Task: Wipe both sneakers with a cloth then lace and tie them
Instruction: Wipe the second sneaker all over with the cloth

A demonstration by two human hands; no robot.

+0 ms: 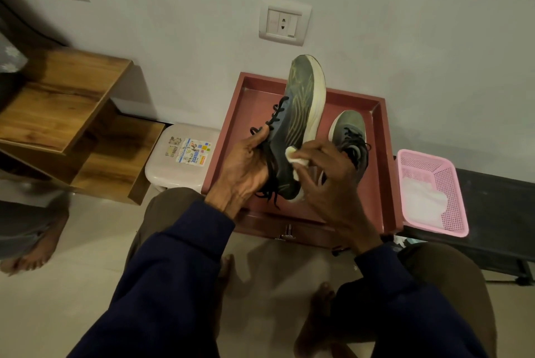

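My left hand (244, 168) grips a grey-green sneaker (298, 114) with a white sole and loose black laces, holding it on its side above the red table (231, 129), toe pointing away. A white cloth (295, 156) is pinched in my right hand (330, 181) and pressed against the side of that sneaker near the heel. The second sneaker (348, 132) stands on the table to the right, partly hidden behind my right hand, its black laces loose.
A pink mesh basket (443, 181) holding a white cloth sits on a black bench at the right. A beige plastic stool (179, 152) and wooden shelves (63, 114) stand at the left. Another person's bare foot (34, 250) shows at the far left.
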